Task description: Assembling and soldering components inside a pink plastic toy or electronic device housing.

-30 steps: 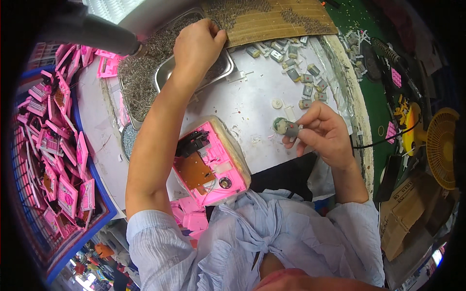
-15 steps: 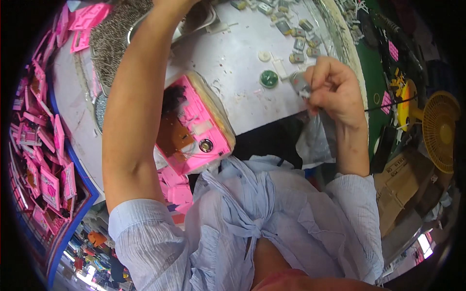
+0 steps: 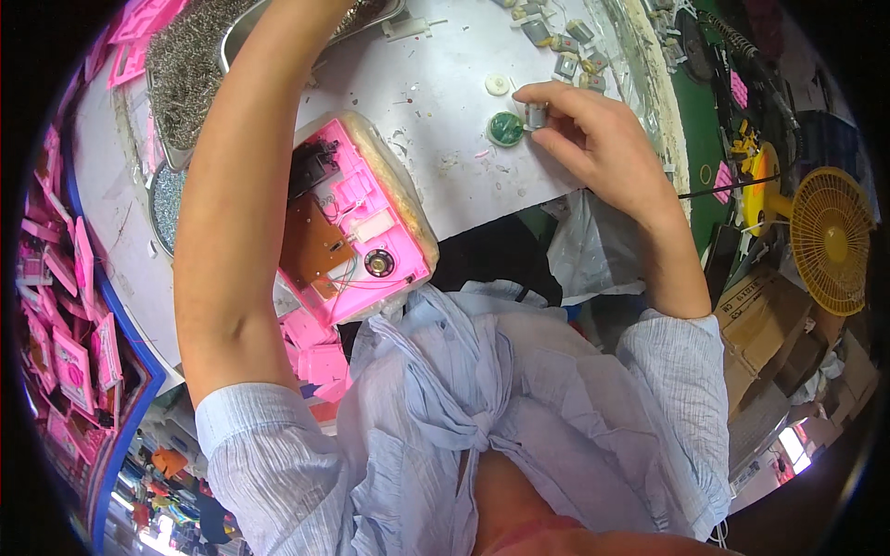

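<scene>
My right hand [image 3: 593, 139] pinches a small silver motor [image 3: 536, 115] between thumb and forefinger. It holds the motor right beside a round container of green stuff [image 3: 506, 129] on the white table. A white plastic disc [image 3: 497, 84] lies just beyond. My left forearm [image 3: 246, 185] reaches up past the top edge toward a metal tray [image 3: 234, 42], and its hand is out of the picture. Near my body rests an opened pink plastic housing [image 3: 408, 250] on a padded block. Inside it are a brown circuit board [image 3: 315, 243], a round speaker [image 3: 379, 263] and thin wires.
Several loose motors [image 3: 565, 65] lie at the far right of the table. A heap of small metal springs or screws [image 3: 190, 83] fills a tray at left. Pink casings [image 3: 74, 361] are piled at the far left. A yellow fan [image 3: 830, 241] stands at right.
My right hand has moved left and forward with the motor, bringing it against the green container. My left arm has shifted slightly up, and the whole view has shifted a little.
</scene>
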Motion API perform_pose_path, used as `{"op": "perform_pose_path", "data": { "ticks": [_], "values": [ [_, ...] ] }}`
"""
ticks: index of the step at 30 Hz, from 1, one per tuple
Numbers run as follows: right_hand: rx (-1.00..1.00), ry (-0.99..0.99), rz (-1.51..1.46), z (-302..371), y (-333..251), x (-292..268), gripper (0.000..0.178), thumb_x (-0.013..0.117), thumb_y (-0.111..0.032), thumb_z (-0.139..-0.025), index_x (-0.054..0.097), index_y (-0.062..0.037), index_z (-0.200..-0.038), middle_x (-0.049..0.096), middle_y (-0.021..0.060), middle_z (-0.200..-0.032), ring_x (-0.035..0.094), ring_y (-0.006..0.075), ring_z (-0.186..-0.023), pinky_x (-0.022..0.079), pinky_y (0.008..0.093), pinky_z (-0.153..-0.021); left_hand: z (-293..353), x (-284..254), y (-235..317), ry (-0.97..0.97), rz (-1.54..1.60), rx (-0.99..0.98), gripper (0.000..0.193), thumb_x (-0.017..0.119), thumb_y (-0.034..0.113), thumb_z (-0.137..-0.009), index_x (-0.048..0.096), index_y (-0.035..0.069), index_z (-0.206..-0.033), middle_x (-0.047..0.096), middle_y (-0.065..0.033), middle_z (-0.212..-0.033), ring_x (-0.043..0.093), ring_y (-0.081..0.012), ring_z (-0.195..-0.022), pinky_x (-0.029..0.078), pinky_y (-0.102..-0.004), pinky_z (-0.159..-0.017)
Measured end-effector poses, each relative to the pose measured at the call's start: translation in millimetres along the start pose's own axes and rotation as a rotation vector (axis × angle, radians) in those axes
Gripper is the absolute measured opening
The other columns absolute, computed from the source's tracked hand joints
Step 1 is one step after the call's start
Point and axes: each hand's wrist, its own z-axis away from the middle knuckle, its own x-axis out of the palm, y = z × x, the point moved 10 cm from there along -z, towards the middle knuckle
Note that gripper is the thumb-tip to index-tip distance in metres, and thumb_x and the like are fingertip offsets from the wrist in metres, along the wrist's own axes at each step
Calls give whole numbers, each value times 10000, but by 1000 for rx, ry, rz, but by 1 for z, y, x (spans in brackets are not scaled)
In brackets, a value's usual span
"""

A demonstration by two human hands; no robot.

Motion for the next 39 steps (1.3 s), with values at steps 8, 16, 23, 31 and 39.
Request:
{"op": "perform_pose_path", "data": {
  "ticks": [8,16,23,31,39],
  "values": [
    [-190,-21,193,-12,-23,18,324,652,-49,-834,665,-52,-1158,668,162,-866,651,354,-812,527,446,-739,74,-83,50,-179,447,-129,131,701,105,-845,697,2,-926,744,-128,-880,720,-235,-788,554,-370,-732],
    [125,-173,-337,-13,-15,18,392,682,-24,-865,661,-89,-1252,615,-29,-818,554,21,-691,408,197,-570,216,-109,44,-341,964,-310,111,708,-45,-857,695,-21,-965,708,-77,-894,707,-137,-764,584,-261,-680],
    [271,-474,-1216,12,-103,97,466,700,31,-908,568,7,-1355,594,-8,-857,545,41,-701,435,180,-576,277,-101,25,-283,986,-552,190,716,-64,-862,665,-9,-1037,696,-81,-971,712,-136,-874,591,-258,-749],
    [269,-544,-1177,4,-111,115,457,713,6,-904,588,-1,-1344,577,-11,-819,528,43,-654,420,191,-555,284,-107,16,-209,1041,-620,291,721,-43,-872,582,14,-1121,685,-68,-984,704,-120,-905,589,-255,-786],
    [-52,-322,-724,2,-124,91,455,740,-11,-874,623,-36,-1313,653,22,-922,591,61,-780,472,200,-608,286,-111,16,-135,1030,-552,274,728,-47,-861,598,19,-1093,682,-69,-951,704,-128,-868,591,-272,-763]
  ]
}}
